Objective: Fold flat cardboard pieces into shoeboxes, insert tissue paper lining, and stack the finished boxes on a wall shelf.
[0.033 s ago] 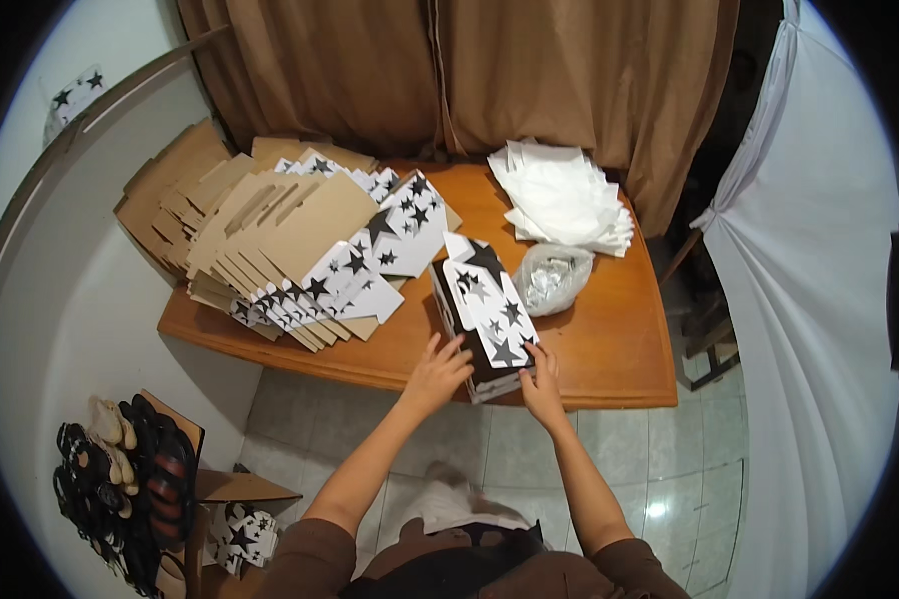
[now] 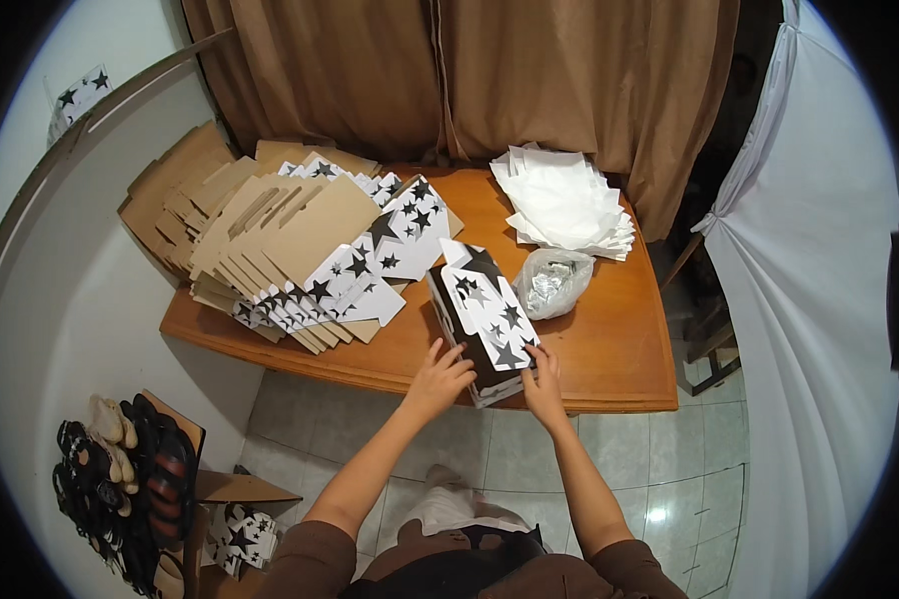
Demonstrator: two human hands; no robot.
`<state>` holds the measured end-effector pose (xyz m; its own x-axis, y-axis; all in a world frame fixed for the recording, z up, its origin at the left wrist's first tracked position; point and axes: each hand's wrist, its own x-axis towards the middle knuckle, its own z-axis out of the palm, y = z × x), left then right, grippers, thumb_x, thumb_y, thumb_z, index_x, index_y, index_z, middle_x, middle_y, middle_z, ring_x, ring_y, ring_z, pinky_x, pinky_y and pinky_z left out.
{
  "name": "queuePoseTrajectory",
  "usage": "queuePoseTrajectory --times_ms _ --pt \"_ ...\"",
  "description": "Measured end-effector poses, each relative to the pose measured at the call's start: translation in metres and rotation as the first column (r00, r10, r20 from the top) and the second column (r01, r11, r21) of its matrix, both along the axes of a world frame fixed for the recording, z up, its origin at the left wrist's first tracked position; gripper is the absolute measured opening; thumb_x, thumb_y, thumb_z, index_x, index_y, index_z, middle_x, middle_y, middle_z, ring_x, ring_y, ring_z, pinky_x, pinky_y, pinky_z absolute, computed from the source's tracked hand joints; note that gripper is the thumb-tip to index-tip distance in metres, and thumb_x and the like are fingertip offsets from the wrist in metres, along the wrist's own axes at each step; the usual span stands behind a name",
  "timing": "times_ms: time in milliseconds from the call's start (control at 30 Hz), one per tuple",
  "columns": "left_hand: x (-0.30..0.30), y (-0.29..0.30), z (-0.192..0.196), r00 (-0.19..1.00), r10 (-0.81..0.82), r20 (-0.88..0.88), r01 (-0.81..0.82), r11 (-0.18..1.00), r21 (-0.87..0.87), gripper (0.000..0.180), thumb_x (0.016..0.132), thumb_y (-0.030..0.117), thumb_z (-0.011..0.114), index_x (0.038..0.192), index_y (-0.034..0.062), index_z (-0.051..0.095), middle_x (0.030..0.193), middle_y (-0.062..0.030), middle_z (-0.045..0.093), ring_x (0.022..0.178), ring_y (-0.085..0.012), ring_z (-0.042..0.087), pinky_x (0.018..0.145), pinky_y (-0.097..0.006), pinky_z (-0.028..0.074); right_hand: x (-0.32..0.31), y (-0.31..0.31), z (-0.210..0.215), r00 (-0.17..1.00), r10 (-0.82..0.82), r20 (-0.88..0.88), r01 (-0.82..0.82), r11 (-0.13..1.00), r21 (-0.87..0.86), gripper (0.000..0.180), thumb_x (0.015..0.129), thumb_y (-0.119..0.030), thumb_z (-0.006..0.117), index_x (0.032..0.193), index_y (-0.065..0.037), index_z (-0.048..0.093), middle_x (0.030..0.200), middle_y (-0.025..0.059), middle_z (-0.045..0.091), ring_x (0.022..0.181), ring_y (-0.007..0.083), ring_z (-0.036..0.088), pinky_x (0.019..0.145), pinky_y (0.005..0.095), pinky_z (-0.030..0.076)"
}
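A cardboard box (image 2: 494, 324), black inside and white with black stars on its flaps, stands at the table's front edge, slightly turned. One end flap sticks up at its far end, and the star-printed lid panel lies across the top. My left hand (image 2: 442, 381) rests against the box's near left side, fingers spread. At the near right corner, my right hand (image 2: 543, 387) has the lid's edge between thumb and fingers. Just right of the box sits a clear plastic bag (image 2: 553, 284) with silvery contents, which I cannot make out.
Flat star-printed cardboard blanks (image 2: 300, 240) pile up on the left of the wooden table (image 2: 609, 349). White paper sheets (image 2: 564, 200) lie at the back right. Shoes and sandals (image 2: 130, 479) stand at lower left, beside another star-printed box (image 2: 240, 539). Brown curtains (image 2: 529, 70) hang behind.
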<state>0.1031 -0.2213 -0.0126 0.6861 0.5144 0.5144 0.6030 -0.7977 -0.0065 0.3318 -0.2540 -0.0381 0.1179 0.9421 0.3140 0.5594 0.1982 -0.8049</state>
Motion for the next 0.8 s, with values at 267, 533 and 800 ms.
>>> queuePoseTrajectory --times_ms 267,533,800 --pt "0.026 -0.044 -0.008 0.996 0.006 0.085 0.003 0.994 -0.107 0.020 0.078 0.012 0.059 0.097 0.0139 0.064 0.100 0.0002 0.060 0.114 -0.0207 0.052 0.107 -0.051 0.028 0.033 0.061 -0.003 0.937 0.051 -0.347 -0.098 0.988 -0.122 0.027 0.088 -0.013 0.060 0.113 -0.001 0.061 0.110 0.0181 0.063 0.106 0.0243 0.057 0.090 0.0325 0.043" --pt "-0.003 -0.017 -0.009 0.988 0.147 0.041 -0.147 0.989 -0.010 0.016 0.072 0.008 0.062 0.087 0.0072 0.057 0.082 -0.0063 0.056 0.085 -0.0239 0.057 0.088 -0.039 0.043 0.027 0.113 0.014 0.847 -0.220 -0.484 0.066 0.947 -0.316 0.048 0.092 -0.024 0.057 0.130 0.002 0.041 0.121 0.0179 0.055 0.113 0.0253 0.052 0.095 0.0346 0.040" --pt "0.002 -0.013 -0.008 0.945 0.294 0.142 -0.292 0.956 -0.034 0.014 0.069 0.009 0.064 0.081 0.0086 0.057 0.074 -0.0054 0.051 0.073 -0.0238 0.054 0.070 -0.037 0.044 -0.018 0.115 0.003 0.969 -0.166 -0.184 0.158 0.986 -0.059 0.078 0.082 -0.022 0.067 0.143 -0.004 0.021 0.137 0.0280 0.032 0.130 0.0406 0.030 0.107 0.0422 0.026"
